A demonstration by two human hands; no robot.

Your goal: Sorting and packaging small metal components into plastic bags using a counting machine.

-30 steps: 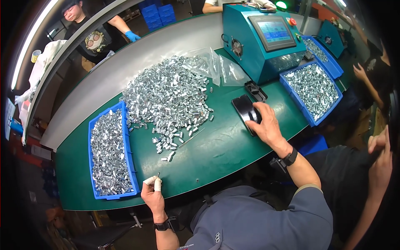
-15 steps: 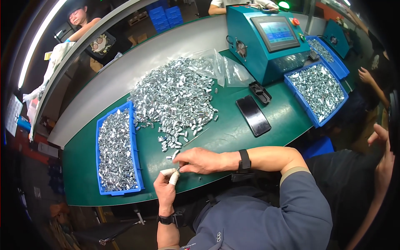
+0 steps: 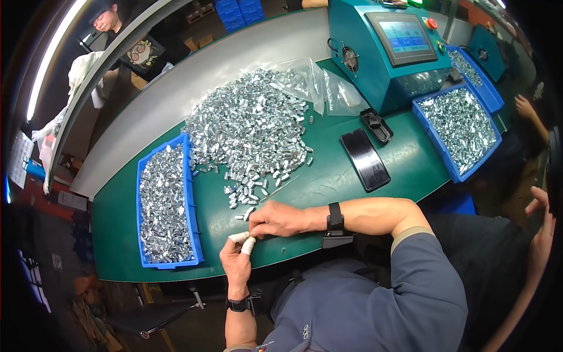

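Note:
My left hand (image 3: 237, 265), with white wrapping on its thumb and a finger, is closed in a pinch near the table's front edge. Its fingertips meet those of my right hand (image 3: 280, 219), which is closed too. Whatever lies between them is too small and hidden to name. Just beyond the right fingertips lie a few loose small silvery metal pieces (image 3: 250, 212). Farther back spreads a large heap of the same metal pieces (image 3: 252, 123). A thin metal rod (image 3: 282, 188) rests on the green table (image 3: 316, 199) between the heap and my right hand.
A blue tray (image 3: 192, 220) full of metal pieces stands at left. At right are a black phone (image 3: 365, 159), a small black tray (image 3: 376, 125), clear plastic bags (image 3: 340, 94), a teal machine with a screen (image 3: 384, 76) and another filled blue tray (image 3: 437, 146). Other people are nearby.
The view has shifted slightly. My hands stay together at the fingertips, the right one closed a little more over them; the small metallic bit glimpsed between them before is now hidden.

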